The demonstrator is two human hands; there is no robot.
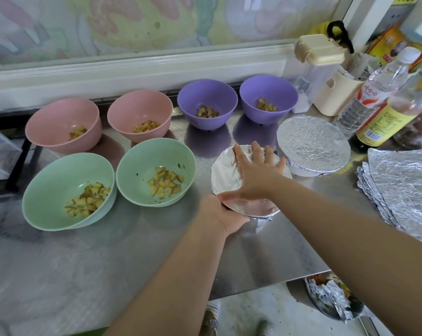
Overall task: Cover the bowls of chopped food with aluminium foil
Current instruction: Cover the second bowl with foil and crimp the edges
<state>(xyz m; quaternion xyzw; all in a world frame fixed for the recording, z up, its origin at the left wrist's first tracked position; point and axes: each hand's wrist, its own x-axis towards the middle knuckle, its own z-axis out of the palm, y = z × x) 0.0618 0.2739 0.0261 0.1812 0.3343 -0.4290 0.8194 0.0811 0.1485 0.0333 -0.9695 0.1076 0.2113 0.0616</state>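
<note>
— Steel worktop point(265, 258) under the window, status report: six open bowls of chopped food stand at the left in pairs, green point(59, 175), pink point(57, 117) and purple point(205, 93). One finished foil-covered bowl point(313, 144) stands at the right. The bowl in progress point(225, 173) sits near centre, just beside the finished one.

— Hand positions?

— The right hand point(256, 173) lies flat on the foil top, fingers straight and spread. It presses down and grips nothing. The left hand point(225, 214) is curled round the near rim, thumb on top, clamping the foil edge to the bowl wall.

— Failure modes from here?

— Three, in my judgement.
1. The foil appears to sag under the palm. More pressure at the centre could tear it or push it down toward the food.
2. The skirt at the near right looks crumpled and loose. If it is not crimped all round, the cover may lift.
3. The right fingertips lie close to the finished bowl. A sweep round the far rim could knock it toward the bottles point(384, 117) behind.

— Supply?

— The stack of foil sheets point(403, 187) lies at the right edge, within reach.
</note>
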